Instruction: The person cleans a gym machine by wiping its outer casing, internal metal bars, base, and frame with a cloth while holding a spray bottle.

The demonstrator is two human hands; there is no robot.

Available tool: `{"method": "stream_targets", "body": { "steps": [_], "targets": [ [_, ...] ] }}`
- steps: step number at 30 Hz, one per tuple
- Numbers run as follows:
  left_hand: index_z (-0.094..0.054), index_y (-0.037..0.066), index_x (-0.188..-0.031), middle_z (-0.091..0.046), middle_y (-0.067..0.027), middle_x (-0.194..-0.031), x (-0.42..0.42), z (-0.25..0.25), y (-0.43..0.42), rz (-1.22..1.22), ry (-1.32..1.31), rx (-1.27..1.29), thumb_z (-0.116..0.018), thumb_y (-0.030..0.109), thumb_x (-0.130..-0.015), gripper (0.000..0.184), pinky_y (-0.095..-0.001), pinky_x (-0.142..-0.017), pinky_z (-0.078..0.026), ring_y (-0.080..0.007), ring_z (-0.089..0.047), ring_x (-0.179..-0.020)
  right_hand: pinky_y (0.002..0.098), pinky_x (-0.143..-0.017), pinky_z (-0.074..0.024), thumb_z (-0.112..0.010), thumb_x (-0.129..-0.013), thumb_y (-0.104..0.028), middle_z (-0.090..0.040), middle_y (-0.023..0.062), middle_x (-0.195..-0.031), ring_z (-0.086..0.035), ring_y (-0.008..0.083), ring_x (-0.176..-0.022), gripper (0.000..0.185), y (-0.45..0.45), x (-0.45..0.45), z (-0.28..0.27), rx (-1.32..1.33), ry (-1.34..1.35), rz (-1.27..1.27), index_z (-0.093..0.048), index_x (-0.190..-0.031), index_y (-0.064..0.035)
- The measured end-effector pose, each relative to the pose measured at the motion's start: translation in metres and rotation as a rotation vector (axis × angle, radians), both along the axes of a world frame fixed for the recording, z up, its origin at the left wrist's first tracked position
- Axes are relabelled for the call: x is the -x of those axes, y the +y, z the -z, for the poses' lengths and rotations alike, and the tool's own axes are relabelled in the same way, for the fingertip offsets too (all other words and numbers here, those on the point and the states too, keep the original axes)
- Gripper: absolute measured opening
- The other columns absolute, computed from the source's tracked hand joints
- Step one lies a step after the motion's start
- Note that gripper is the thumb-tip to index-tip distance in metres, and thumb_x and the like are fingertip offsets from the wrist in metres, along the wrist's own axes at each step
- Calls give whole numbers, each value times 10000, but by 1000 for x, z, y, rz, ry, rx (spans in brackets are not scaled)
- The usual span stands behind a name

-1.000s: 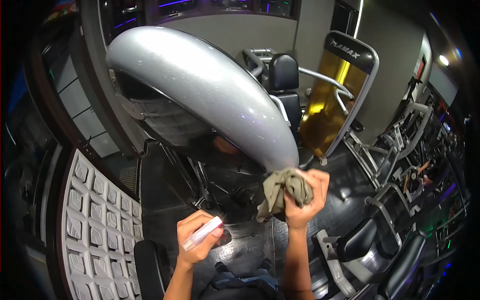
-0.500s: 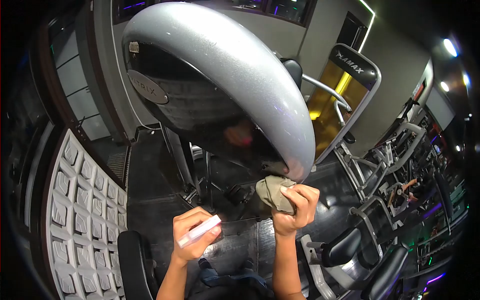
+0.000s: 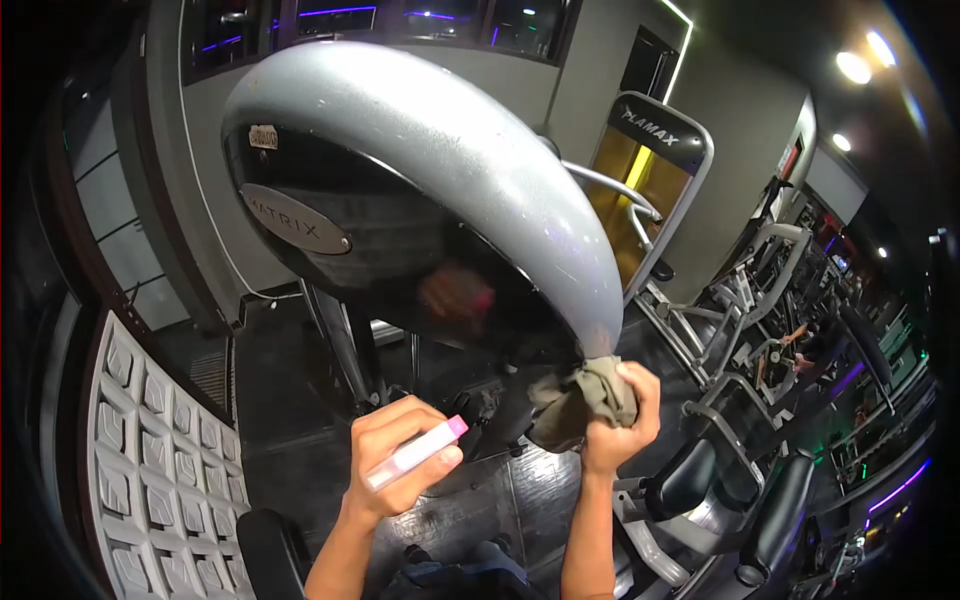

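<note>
A curved silver rim [image 3: 470,130] arches over the glossy black side panel [image 3: 390,220] of a gym machine, which bears a MATRIX badge [image 3: 295,218]. My right hand [image 3: 622,425] grips a bunched grey-green cloth [image 3: 605,388] against the rim's lower right end, and a loose fold hangs to the left. My left hand [image 3: 395,455] is closed around a slim white object with a pink end [image 3: 418,452], perhaps a small bottle; its kind is unclear. It is held below the panel, apart from it. The panel reflects a hand and something pink.
A PLAMAX machine [image 3: 650,135] stands behind on the right. Black padded seats [image 3: 685,485] and metal frames lie close to my right arm. At left is a white patterned panel [image 3: 160,450], with a black pad [image 3: 268,555] beside my left forearm.
The view has shifted, so the machine sits lower and further left. My right hand and the cloth have moved right, and the cloth has partly unfolded. The white object's pink end now shows clearly.
</note>
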State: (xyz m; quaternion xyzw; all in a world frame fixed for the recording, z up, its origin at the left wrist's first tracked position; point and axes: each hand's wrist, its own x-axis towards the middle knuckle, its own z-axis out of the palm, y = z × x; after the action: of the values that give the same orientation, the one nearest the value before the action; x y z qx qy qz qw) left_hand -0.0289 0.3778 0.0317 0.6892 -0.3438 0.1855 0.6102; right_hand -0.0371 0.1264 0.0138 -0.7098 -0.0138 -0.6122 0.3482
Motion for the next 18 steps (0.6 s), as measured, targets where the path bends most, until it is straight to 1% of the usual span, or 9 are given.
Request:
{"method": "stream_targets", "body": {
  "steps": [4, 5, 9, 11, 12, 14, 15, 16, 18],
  "targets": [
    [-682, -41, -827, -654, -130, -773, -9, -14, 0, 73, 25, 53, -706, 249, -754, 300, -303, -598, -472, -231, -627, -651, 334, -821, -513, -795, -602, -15, -695, 128, -953, -674, 261, -893, 405, 9, -3, -58, 49, -24, -107, -718, -999, -36],
    [-670, -52, -831, -640, -132, -766, -13, -19, -3, 105, 29, 91, -665, 298, -738, 363, -315, -603, -465, -238, -614, -654, 336, -809, -516, -806, -597, -23, -693, 122, -955, -672, 263, -892, 409, 12, -7, -80, 129, -23, -146, -727, -997, -47],
    [-659, -65, -833, -639, -152, -783, -21, -20, -8, 116, 5, 129, -631, 333, -719, 414, -313, -609, -456, -243, -599, -657, 346, -778, -524, -846, -571, -71, -679, 101, -981, -667, 272, -886, 433, 29, -11, -131, 376, -11, -174, -750, -992, -94],
    [-659, -61, -837, -639, -160, -804, -22, -22, -13, 129, 82, 197, -608, 362, -713, 444, -325, -686, -455, -269, -587, -727, 347, -757, -528, -873, -562, -160, -665, 81, -1010, -658, 263, -887, 456, 29, -9, -131, 444, 5, -129, -762, -1003, -141],
    [-659, -61, -837, -639, -160, -804, -25, -24, -14, 123, 78, 197, -608, 362, -713, 444, -325, -686, -455, -269, -587, -727, 345, -751, -528, -877, -563, -185, -663, 78, -1014, -656, 257, -887, 460, 27, -6, -127, 446, 13, -126, -765, -1008, -153],
    [-667, -46, -844, -643, -149, -825, -33, -31, -17, 75, -102, 130, -607, 392, -710, 462, -356, -793, -440, -295, -567, -803, 350, -724, -527, -884, -577, -212, -658, 78, -1008, -655, 253, -856, 448, 13, -6, -101, 441, -8, -142, -773, -1010, -182],
    [-682, -15, -829, -648, -138, -915, -36, -33, -15, 79, -190, 58, -613, 411, -702, 451, -390, -877, -405, -307, -534, -897, 350, -721, -526, -886, -580, -199, -654, 80, -1002, -655, 253, -854, 435, 8, -3, -86, 401, 13, -135, -767, -998, -177],
    [-682, -15, -829, -648, -138, -915, -35, -36, -15, 68, -196, 54, -613, 411, -702, 451, -390, -877, -405, -307, -534, -897, 349, -718, -526, -888, -583, -186, -650, 81, -997, -655, 252, -852, 423, 3, -1, -72, 360, 35, -129, -761, -986, -172],
    [-694, 9, -816, -635, -140, -1019, -29, -43, -15, 19, -184, -42, -617, 421, -698, 435, -396, -891, -396, -293, -512, -949, 344, -717, -523, -883, -586, -139, -639, 83, -979, -651, 247, -853, 405, -7, 3, -45, 244, 80, -109, -743, -966, -152]
  ]
}}
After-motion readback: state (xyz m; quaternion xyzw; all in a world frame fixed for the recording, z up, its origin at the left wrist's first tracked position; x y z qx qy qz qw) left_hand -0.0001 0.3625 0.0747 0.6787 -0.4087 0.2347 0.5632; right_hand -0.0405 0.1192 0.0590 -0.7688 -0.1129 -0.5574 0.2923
